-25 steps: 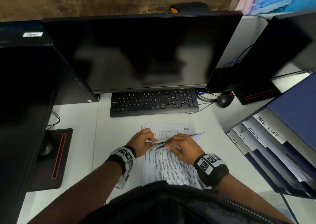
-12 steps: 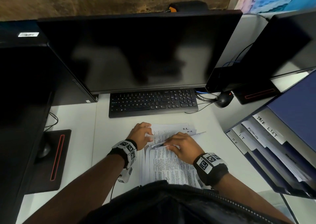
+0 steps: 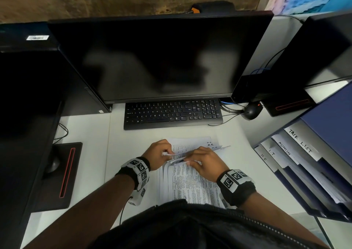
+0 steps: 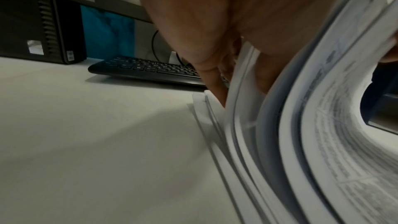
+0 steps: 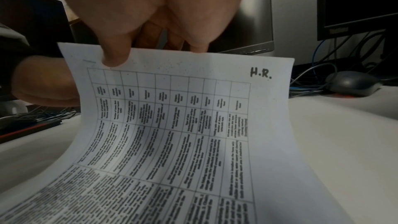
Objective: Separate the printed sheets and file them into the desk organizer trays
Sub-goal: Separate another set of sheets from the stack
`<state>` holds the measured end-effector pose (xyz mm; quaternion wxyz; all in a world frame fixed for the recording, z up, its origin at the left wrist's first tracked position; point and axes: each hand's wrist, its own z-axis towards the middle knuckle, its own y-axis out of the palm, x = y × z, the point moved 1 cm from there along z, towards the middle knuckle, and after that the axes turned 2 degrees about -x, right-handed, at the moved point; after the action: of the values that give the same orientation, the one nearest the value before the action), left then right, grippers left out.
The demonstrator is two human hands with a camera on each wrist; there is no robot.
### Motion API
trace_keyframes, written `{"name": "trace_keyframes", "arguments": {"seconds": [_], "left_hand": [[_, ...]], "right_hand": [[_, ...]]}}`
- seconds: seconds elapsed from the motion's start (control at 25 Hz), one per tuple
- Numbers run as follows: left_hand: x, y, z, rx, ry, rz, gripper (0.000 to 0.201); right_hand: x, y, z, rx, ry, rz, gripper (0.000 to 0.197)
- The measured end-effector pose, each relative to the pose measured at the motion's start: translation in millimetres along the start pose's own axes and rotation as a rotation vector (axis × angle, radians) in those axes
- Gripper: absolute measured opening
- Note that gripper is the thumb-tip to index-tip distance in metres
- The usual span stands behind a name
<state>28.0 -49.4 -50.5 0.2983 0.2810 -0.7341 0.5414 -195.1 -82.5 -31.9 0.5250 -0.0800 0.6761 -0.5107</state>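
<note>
Both forearms are reaching forward and angling inward, so the two hands are meeting close together in front of the body. The left hand [image 3: 159, 154] is sitting with its back up and its fingers [image 4: 215, 81] curling down, pinching the lifted left edges of the printed sheets [image 3: 190, 184] between thumb and fingertips. The right hand [image 3: 204, 160] is lying just beside it, knuckles up, its thumb [image 5: 115, 54] pressing on the face of the top sheet [image 5: 172, 125] near its upper edge while the other fingers are curling behind it. Each wrist is wearing a black band with black-and-white marker squares.
</note>
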Motion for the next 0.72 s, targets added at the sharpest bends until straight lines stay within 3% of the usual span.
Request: {"name": "trace_keyframes", "arguments": {"seconds": [0.12,0.4,0.48,0.6,0.72], "left_hand": [[1.1,1.9,-7.6,0.030,0.053,-0.120,0.025],[10.2,0.9,-14.7,0.021,-0.061,-0.234,0.032],[8.9,1.2,-10.4,-0.025,-0.108,-0.164,0.041],[4.9,4.8,0.1,-0.070,-0.125,0.100,0.029],[-1.8,10.5,5.1,-0.060,-0.179,0.148,0.024]], "right_hand": [[-1.3,-0.4,-1.1,0.019,-0.007,0.004,0.024],[-4.9,-3.1,-4.7,0.032,-0.035,0.028,0.030],[-5.6,-2.7,-4.6,0.017,-0.037,0.018,0.031],[-5.5,-2.1,-4.0,0.002,-0.019,0.018,0.032],[-4.0,-2.1,-4.2,-0.006,-0.006,0.026,0.027]]}}
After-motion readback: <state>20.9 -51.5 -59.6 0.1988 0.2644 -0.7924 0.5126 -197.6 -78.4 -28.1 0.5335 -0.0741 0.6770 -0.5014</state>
